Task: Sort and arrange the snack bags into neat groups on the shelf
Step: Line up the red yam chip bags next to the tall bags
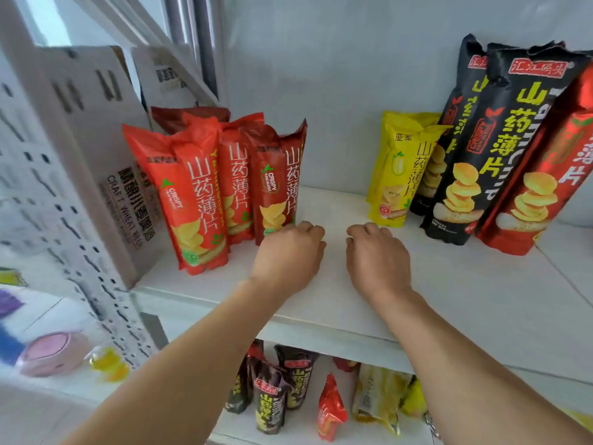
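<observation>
The tall red bag (545,175) is cut off at right; both hands' fingertips curl from sight.
</observation>
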